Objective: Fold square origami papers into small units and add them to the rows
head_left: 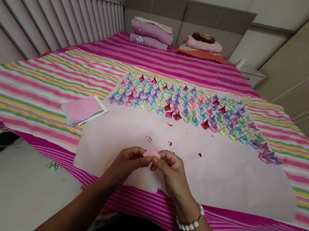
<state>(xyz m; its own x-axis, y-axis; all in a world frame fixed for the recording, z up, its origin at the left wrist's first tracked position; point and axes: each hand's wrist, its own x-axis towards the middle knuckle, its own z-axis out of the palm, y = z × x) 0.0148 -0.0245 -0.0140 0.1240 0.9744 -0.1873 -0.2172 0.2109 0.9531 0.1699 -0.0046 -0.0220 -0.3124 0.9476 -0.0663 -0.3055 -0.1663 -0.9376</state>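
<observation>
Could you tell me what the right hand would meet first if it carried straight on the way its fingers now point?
The right hand points leftward, so it would first meet the pink paper it already pinches, then the left hand right behind. Depth hardly matters, since both hands grip the same piece.

Bed [61, 73], striped pink, green and yellow cover. Lying on it: large pale paper sheet [221, 173] near the front edge; stack of coloured paper squares [82, 110] just left of the sheet; folded purple bedding [151, 34] and pink pillows [203, 47] at the headboard end
</observation>
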